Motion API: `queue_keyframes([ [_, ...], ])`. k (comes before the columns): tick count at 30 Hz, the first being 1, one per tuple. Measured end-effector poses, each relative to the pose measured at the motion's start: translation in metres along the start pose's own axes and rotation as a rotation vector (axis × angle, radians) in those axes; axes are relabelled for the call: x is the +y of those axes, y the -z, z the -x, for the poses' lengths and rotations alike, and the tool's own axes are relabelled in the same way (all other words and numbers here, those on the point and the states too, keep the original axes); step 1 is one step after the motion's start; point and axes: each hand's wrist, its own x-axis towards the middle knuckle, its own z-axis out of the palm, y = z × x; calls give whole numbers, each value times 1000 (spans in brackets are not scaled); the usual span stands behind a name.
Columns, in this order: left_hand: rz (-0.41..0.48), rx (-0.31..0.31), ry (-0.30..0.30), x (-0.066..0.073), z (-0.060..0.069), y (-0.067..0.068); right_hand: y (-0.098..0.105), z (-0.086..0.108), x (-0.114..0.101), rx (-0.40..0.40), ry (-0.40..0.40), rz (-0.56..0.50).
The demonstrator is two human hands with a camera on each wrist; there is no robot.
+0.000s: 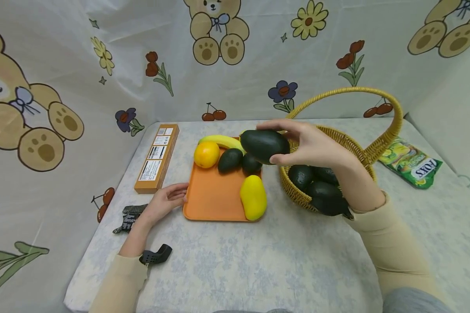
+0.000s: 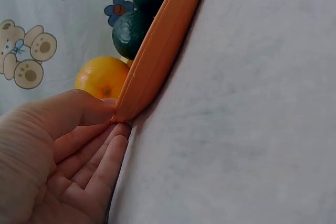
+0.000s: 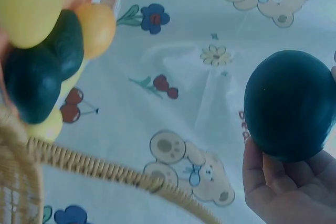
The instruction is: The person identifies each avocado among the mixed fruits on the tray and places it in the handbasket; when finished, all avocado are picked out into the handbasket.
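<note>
My right hand (image 1: 311, 143) holds a large dark green avocado (image 1: 264, 145) in the air, between the tray's back right corner and the basket. The right wrist view shows the fingers curled round this avocado (image 3: 289, 106). My left hand (image 1: 165, 202) pinches the left rim of an orange tray (image 1: 211, 198); in the left wrist view the thumb lies on the rim (image 2: 152, 61) and fingers are under it. On the tray are an orange (image 1: 206, 154), a banana (image 1: 223, 141), two dark avocados (image 1: 230, 160) and a yellow mango (image 1: 253, 198). Another yellow fruit behind is mostly hidden.
A wicker basket (image 1: 297, 195) with a tall handle (image 1: 356, 89) stands right of the tray, holding several dark avocados (image 1: 300, 176). A green snack bag (image 1: 411, 163) lies beyond it. Left are a long cardboard box (image 1: 156, 158) and a black packet (image 1: 130, 217).
</note>
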Motion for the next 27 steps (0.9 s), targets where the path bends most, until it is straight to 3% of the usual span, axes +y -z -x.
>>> queue_keyframes([
  [4, 7, 1, -7, 0, 1, 0, 14, 20, 6, 36, -58, -5],
  [12, 9, 4, -4, 1, 1, 0, 30, 60, 25, 93, -94, -45],
  [20, -15, 18, 6, 1, 0, 0, 28, 94, 65, 138, -267, -49],
  [27, -14, 18, 11, 1, 0, -1, 25, 107, 100, 140, -418, -13],
])
